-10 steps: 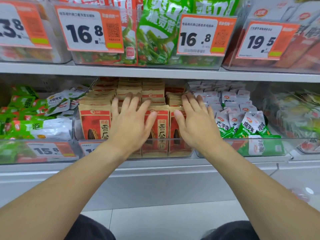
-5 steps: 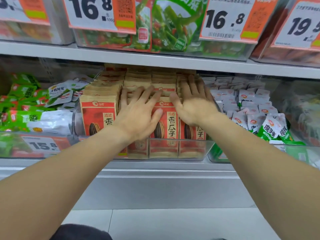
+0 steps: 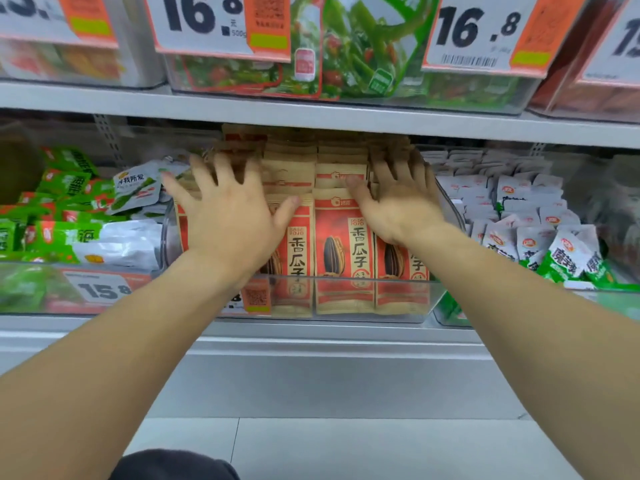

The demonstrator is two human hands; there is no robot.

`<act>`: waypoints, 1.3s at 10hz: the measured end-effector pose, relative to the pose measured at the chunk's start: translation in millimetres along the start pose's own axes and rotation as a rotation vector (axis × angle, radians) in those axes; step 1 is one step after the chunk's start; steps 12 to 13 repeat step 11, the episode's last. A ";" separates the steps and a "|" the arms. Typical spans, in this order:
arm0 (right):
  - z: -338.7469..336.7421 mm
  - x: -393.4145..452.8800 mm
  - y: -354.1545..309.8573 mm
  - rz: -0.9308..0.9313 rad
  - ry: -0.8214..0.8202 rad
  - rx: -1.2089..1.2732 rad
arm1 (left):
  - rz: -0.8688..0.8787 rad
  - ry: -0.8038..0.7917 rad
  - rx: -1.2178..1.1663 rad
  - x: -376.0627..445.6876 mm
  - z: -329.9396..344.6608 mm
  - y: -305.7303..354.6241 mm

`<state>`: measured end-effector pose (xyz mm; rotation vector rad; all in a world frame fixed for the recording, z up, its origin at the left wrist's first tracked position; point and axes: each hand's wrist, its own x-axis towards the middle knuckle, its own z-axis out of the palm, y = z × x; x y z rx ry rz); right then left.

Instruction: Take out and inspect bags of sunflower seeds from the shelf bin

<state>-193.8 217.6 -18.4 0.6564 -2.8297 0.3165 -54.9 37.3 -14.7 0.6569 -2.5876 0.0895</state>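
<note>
Sunflower seed bags (image 3: 343, 251) stood upright in packed rows inside a clear plastic bin (image 3: 363, 296) on the lower shelf (image 3: 311, 336), and both of the person's bare arms reached forward over its front wall. The left hand (image 3: 232, 220) lay palm-down across the tops of the bags on the left side of the bin, its fingers (image 3: 221, 171) spread wide and straight, the thumb angled out to the right against a front bag; it held nothing. The right hand (image 3: 398, 202) rested on the tops of the bags on the right side, fingers straight and closer together, reaching toward the back rows beside the bin's right wall, also gripping nothing. Its fingertips were blurred. The bags were tan paper pouches with red-orange panels, dark printed characters running down the front and a picture of a striped seed. The front row showed three faces between and beneath the hands, their lower edges seen through the clear wall. Green and white snack packets (image 3: 104, 216) filled the bin to the left, and small white sachets (image 3: 519, 209) the one to the right. Price tags (image 3: 221, 26) hung from the shelf above.
</note>
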 end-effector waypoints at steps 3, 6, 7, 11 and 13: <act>1.1 -14.4 -4.6 -0.064 0.116 0.035 | 0.124 -0.070 -0.322 29.5 31.7 -17.7; 11.2 -15.7 -6.9 -0.002 0.021 0.131 | 0.066 -0.032 -0.269 28.9 29.8 -10.1; 6.5 -28.7 -12.7 0.037 0.008 0.071 | 0.037 -0.108 -0.283 29.4 21.7 -10.6; -28.7 -92.8 -37.8 0.043 -0.017 0.108 | 0.093 0.153 -0.662 -27.7 -25.5 -3.2; -28.7 -92.8 -37.8 0.043 -0.017 0.108 | 0.093 0.153 -0.662 -27.7 -25.5 -3.2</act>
